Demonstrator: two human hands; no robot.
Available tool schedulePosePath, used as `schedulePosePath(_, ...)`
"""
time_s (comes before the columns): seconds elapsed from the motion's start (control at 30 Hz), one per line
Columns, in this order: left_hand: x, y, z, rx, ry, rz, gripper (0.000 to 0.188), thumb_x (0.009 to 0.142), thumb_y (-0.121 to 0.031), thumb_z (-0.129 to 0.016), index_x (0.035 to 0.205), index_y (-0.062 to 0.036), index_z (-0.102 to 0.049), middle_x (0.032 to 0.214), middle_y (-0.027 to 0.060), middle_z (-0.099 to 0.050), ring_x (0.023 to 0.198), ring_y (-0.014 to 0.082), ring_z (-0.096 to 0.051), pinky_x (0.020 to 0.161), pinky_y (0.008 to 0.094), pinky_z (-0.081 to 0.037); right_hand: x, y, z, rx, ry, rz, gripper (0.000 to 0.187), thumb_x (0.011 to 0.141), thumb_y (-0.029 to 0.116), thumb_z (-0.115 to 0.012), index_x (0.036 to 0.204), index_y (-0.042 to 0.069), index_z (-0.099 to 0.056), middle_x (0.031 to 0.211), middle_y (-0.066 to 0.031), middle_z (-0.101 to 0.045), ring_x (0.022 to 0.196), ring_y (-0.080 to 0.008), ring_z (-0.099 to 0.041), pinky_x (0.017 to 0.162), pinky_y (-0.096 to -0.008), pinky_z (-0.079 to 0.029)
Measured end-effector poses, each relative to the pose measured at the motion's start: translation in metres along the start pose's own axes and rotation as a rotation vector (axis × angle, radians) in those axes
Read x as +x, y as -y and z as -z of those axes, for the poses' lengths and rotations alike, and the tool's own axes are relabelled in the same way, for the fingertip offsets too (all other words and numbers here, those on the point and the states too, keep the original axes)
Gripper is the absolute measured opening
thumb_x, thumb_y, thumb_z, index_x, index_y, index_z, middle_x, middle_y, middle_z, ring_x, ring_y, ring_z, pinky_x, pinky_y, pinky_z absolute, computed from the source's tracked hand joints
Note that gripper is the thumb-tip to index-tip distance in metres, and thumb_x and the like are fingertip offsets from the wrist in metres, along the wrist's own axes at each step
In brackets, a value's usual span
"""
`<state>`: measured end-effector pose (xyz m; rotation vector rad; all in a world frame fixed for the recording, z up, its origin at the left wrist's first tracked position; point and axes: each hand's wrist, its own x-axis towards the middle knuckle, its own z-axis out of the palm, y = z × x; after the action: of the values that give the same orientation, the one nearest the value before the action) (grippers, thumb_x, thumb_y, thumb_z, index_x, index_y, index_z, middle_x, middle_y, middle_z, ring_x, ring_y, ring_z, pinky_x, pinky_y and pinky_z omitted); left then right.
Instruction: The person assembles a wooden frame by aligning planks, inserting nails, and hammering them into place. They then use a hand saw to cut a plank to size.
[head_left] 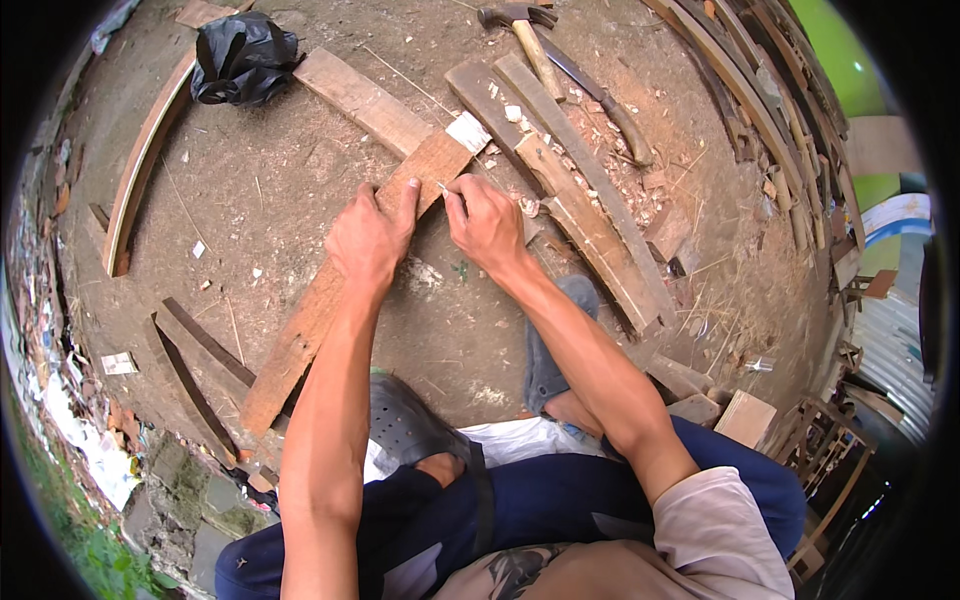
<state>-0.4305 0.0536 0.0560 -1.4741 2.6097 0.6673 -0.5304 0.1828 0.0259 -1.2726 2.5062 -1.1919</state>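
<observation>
A long reddish-brown wooden plank [300, 335] runs slantwise across the ground in front of me, its far end pale white on top. My left hand [372, 236] is closed over the plank near that far end, with the thumb lying on its upper face. Beside the plank's right edge, my right hand [484, 224] is pinched round a small, pale, thin thing [443, 187] that touches or nearly touches the wood; its kind is too small to make out. Another board [362, 98] lies crosswise at the plank's far end.
A hammer [530, 45] and a dark curved-handled tool [610, 105] lie at the far side amid wood chips. Several boards [590, 200] lie to the right, with stacked timber [770, 100] beyond. A black plastic bag [245, 58] sits far left by a curved strip [140, 180].
</observation>
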Motion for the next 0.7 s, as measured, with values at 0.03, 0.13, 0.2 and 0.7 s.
schedulePosePath(0.03,0.0,0.001,-0.002,0.005,-0.01,-0.006,0.076,0.091,-0.072,-0.054,0.107,0.0005,-0.071,0.075,0.0214,-0.072,0.071,0.0346,-0.073,0.065,0.0466,-0.056,0.0,0.001,0.0,-0.006,0.002,0.009,0.01,0.091,0.009,-0.066,0.092,0.001,-0.06,0.084,-0.0179,-0.067,0.072,-0.0378,-0.068,0.063,-0.0458,-0.055)
schedulePosePath(0.13,0.0,0.0,-0.001,-0.028,-0.005,0.007,0.076,0.091,-0.072,-0.055,0.105,0.0008,-0.07,0.075,0.022,-0.072,0.072,0.0349,-0.073,0.066,0.0478,-0.056,0.004,0.003,0.002,-0.019,0.051,-0.009,0.01,0.091,0.007,-0.066,0.092,0.0,-0.059,0.083,-0.0195,-0.066,0.073,-0.0393,-0.068,0.063,-0.0463,-0.055)
schedulePosePath(0.2,-0.001,0.002,-0.005,-0.006,-0.046,-0.008,0.076,0.091,-0.072,-0.054,0.105,0.0011,-0.07,0.075,0.0218,-0.072,0.071,0.0347,-0.073,0.066,0.0483,-0.056,0.001,0.002,0.003,-0.019,0.066,0.002,0.009,0.091,0.006,-0.066,0.092,-0.001,-0.06,0.084,-0.02,-0.066,0.074,-0.0388,-0.068,0.063,-0.0461,-0.056)
schedulePosePath(0.7,-0.001,-0.001,0.002,-0.007,0.049,0.014,0.079,0.093,-0.072,-0.05,0.117,0.0005,-0.069,0.088,0.0267,-0.073,0.086,0.0418,-0.073,0.078,0.0507,-0.056,-0.02,-0.01,0.014,0.002,0.018,0.004,0.008,0.093,0.007,-0.064,0.093,0.001,-0.06,0.083,-0.0192,-0.066,0.073,-0.037,-0.068,0.063,-0.0459,-0.056)
